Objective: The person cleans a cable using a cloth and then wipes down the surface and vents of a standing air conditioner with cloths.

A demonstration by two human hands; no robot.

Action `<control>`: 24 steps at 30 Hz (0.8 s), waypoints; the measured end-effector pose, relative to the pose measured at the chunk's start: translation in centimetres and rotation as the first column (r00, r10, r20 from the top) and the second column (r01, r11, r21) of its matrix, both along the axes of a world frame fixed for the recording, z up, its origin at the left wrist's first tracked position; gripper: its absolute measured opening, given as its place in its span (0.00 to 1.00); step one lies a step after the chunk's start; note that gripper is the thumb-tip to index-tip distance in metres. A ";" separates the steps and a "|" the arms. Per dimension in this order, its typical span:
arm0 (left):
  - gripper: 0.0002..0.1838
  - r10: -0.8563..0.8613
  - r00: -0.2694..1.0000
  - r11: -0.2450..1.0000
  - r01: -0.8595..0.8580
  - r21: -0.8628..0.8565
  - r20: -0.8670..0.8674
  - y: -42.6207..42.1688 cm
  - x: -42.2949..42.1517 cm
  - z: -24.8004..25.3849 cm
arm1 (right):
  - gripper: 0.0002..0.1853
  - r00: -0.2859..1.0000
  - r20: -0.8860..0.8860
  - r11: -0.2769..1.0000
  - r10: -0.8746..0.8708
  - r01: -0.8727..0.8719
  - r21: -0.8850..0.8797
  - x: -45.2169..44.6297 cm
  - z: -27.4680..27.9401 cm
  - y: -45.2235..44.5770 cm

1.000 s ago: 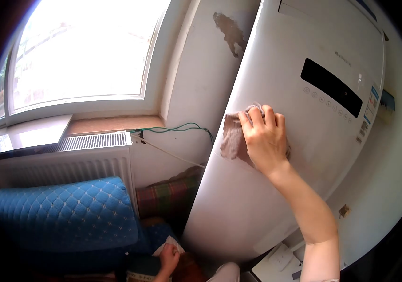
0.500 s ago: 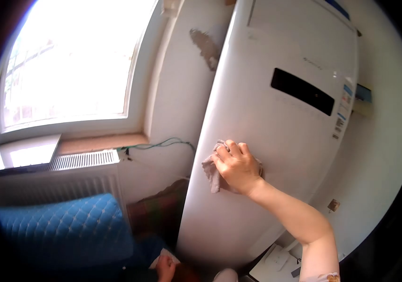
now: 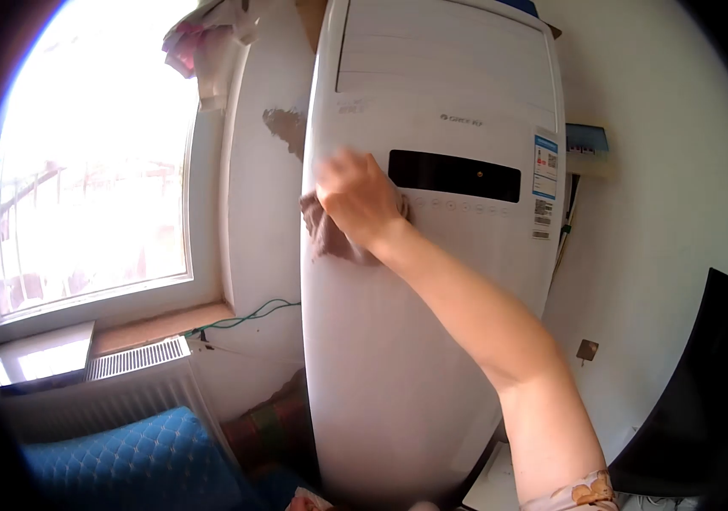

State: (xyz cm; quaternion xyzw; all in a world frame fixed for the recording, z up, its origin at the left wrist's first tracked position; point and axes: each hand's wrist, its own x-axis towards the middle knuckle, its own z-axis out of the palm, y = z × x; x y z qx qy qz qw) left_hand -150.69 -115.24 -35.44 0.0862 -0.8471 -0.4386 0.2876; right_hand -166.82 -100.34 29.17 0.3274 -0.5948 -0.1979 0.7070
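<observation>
My right hand (image 3: 360, 194), slightly blurred, is closed around a greyish-brown cloth (image 3: 330, 232). It presses the cloth against the white front of a tall floor-standing air conditioner (image 3: 415, 341), beside the left end of the black display panel (image 3: 453, 175). Part of the cloth hangs below the hand near the unit's left edge. Only a sliver of my left hand (image 3: 303, 503) shows at the bottom edge, by something pale; its fingers are mostly cut off.
Left of the unit are a bright window (image 3: 91, 187), a radiator (image 3: 126, 396) and a blue quilted cushion or backrest (image 3: 126, 456). Green wires (image 3: 253, 317) run along the wall to the unit. A dark screen (image 3: 696, 400) stands at the right.
My right hand has moved the cloth up the front of the air conditioner, from below the display to beside it. The view has tilted upward, and my left hand has nearly left it.
</observation>
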 end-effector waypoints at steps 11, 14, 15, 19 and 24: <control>0.09 -0.034 0.999 0.999 0.033 0.032 0.035 0.3 0.3 -0.6 | 0.11 0.998 0.007 0.940 -0.063 0.062 -0.336 1.4 7.8 16.0; 0.08 -0.053 0.996 0.998 0.050 0.034 0.071 0.4 0.8 1.1 | 0.11 0.998 0.022 0.892 -0.058 0.061 -0.448 2.4 6.6 23.6; 0.08 -0.053 0.996 0.998 0.051 0.032 0.074 0.5 0.9 1.5 | 0.13 0.996 0.039 0.870 -0.079 0.088 -0.485 2.3 6.0 26.4; 0.08 -0.039 0.997 0.999 0.039 0.003 0.063 0.6 1.1 1.7 | 0.14 0.970 0.227 0.685 -0.083 0.221 -0.694 0.3 2.4 36.5; 0.09 -0.056 0.995 0.998 0.056 -0.006 0.078 0.2 0.3 0.6 | 0.15 0.961 0.200 0.509 0.191 0.077 -0.857 2.8 -2.1 39.2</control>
